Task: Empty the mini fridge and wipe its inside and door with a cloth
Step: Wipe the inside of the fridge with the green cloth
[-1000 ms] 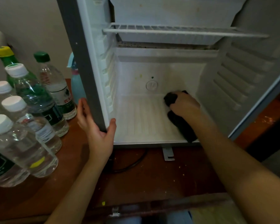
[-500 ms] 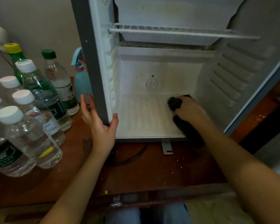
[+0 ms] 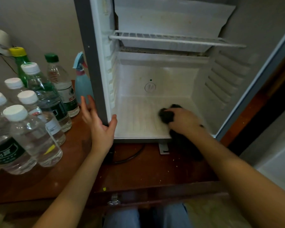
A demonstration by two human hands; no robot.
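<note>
Right hand (image 3: 184, 120): fingers curled over bunched dark cloth (image 3: 166, 115), pressing it onto floor (image 3: 138, 119) of mini fridge (image 3: 90, 63), roughly 4 o'clock in the compartment, near right wall. Loose cloth tail hanging over front lip toward 5 o'clock, down to tabletop (image 3: 155, 168).

Left hand (image 3: 99, 124): fingers straight and spread, nothing held. Left front frame edge sits in the V between thumb and fingers, bracing cabinet at 8 o'clock.

Compartment looks emptied: only wire shelf (image 3: 171, 38) at 12 o'clock. Bottles (image 3: 31, 135) packed upright on tabletop at 9 o'clock. Spray bottle (image 3: 81, 79) behind them, just beside fridge side. Door not clearly identifiable from this angle.

Likely step: floor wipe under way. Walls, shelf and door probably left to do.

Possible failures:
- Left forearm swinging toward 9 o'clock: knocks nearest bottle. Tight packing means domino risk.
- Hard stroke toward 12 o'clock with only a light brace: cabinet skids on tabletop, tugs cord (image 3: 130, 158) running under front edge at 6 o'clock.
- Trailing cloth tail: drags tabletop specks back inside on the next inward stroke. Better gathered into the palm.
- Lifting right hand straight up toward 12 o'clock: knuckles into wire shelf, possibly unseating it.
- Dark grimy strip just under the shelf: easy to miss from this angle.
</note>
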